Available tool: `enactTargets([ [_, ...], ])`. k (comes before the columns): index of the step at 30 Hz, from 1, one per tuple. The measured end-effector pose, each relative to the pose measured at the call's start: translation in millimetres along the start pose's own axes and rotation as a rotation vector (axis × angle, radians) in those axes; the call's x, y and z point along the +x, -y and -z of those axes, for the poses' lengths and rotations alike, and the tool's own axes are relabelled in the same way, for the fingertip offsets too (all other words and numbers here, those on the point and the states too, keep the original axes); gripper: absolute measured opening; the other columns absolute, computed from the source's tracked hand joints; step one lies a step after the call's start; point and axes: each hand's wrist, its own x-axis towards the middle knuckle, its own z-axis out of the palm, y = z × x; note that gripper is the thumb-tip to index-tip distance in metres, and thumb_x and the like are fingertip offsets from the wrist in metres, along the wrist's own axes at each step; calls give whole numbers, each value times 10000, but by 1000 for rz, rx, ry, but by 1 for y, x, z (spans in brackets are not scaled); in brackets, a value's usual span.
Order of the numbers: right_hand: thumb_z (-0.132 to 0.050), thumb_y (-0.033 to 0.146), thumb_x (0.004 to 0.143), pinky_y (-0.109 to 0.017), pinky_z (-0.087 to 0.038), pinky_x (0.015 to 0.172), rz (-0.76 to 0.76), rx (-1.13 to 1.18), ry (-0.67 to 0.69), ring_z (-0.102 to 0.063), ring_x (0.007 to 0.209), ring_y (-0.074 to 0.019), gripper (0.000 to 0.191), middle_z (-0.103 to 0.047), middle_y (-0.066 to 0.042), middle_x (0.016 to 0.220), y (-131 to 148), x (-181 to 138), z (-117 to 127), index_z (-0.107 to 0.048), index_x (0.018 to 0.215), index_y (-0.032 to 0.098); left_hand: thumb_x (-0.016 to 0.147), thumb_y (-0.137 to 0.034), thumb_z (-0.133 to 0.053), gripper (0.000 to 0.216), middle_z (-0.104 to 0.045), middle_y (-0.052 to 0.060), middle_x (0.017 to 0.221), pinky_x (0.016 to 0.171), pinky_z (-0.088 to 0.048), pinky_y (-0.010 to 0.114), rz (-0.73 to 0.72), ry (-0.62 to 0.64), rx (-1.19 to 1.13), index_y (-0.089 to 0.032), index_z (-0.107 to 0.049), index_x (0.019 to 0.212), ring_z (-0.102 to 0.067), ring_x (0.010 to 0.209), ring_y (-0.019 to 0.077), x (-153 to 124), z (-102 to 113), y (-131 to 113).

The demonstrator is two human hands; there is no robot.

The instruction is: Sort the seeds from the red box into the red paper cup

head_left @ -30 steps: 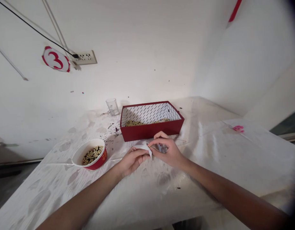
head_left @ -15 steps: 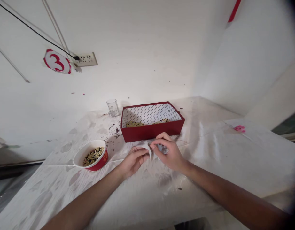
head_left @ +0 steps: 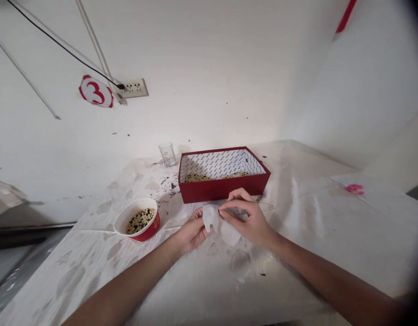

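Just in front of the red box, a thin white piece of soft, tissue-like material [head_left: 211,217] is held between my two hands. My left hand [head_left: 192,232] grips its left side, with the fingers partly hidden behind it. The thumb and forefinger of my right hand [head_left: 246,216] pinch its upper edge. A second flap hangs below my right fingers; whether it is one folded piece or two, I cannot tell. The dark red box [head_left: 225,189], with a patterned white lining, stands behind my hands and holds pale and black beads.
To the left stands a red and white paper bowl [head_left: 119,222] with pale and black beads in it. A clear glass [head_left: 167,155] is by the wall, dark scraps lying near it. A pink flower [head_left: 354,189] lies at right. The table has a plastic cover [head_left: 297,262].
The white material has spread out and now hangs down in front of my left fingers and below my right hand. The whole view has shifted, so things appear slightly further right.
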Motion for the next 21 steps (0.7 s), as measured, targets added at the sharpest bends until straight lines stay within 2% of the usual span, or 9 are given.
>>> enactTargets([
  [5, -701, 274, 868, -380, -548, 808, 27, 14, 25, -586, 940, -194, 114, -549, -44, 1007, -3, 0, 0, -750, 966, 306, 666, -295, -875, 245, -712, 17, 731, 678, -512, 212, 18, 29, 40, -159, -731, 810, -631, 654, 98, -2, -1, 0],
  [11, -691, 201, 850, -387, -541, 824, 55, -17, 52, -585, 969, -202, 176, -546, -49, 1032, -7, -1, 0, -749, 984, 300, 725, -256, -831, 200, -744, 61, 777, 781, -502, 242, 4, 96, 120, -123, -766, 859, -660, 718, 126, -2, -3, -2],
  [21, -708, 203, 838, -377, -549, 801, 82, 29, 102, -589, 944, -197, 190, -559, -51, 1022, -2, -2, 0, -736, 1001, 295, 636, -182, -870, 155, -716, 38, 658, 668, -481, 251, -25, 66, 95, -129, -749, 716, -627, 588, 121, -2, 0, -2],
])
